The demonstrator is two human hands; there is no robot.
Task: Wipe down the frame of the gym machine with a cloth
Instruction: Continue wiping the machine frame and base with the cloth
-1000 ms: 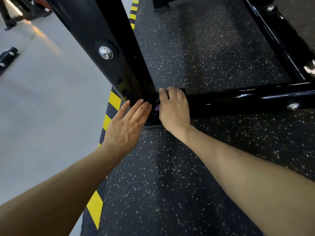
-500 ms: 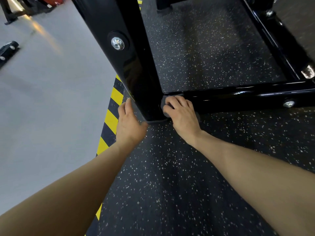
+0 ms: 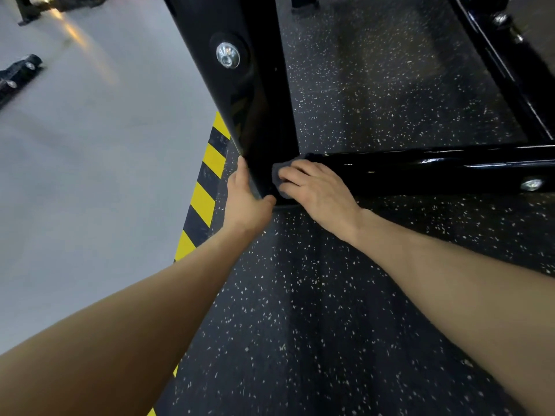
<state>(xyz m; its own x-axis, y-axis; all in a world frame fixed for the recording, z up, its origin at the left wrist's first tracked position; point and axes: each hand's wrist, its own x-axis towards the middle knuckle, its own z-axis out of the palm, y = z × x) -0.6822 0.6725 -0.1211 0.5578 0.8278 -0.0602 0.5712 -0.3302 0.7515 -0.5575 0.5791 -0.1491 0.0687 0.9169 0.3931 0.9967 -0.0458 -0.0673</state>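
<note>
At the foot of the black upright post (image 3: 264,121), where it meets the low crossbar (image 3: 420,168), the right hand (image 3: 318,190) presses a small grey cloth (image 3: 277,177) against the post's near right face, fingers bent over the wad. The left hand (image 3: 244,196) braces the post's left edge, its thumb hooked round the near corner and its fingers hidden behind the steel, holding nothing else. To do this step well, I would work the cloth right into the seam between post and crossbar, then run it along the glossy bar towards its bolt (image 3: 531,184). The frame stands on speckled black rubber flooring (image 3: 300,310). A yellow-and-black hazard stripe (image 3: 204,199) edges it, with smooth grey floor (image 3: 90,175) to the left.
</note>
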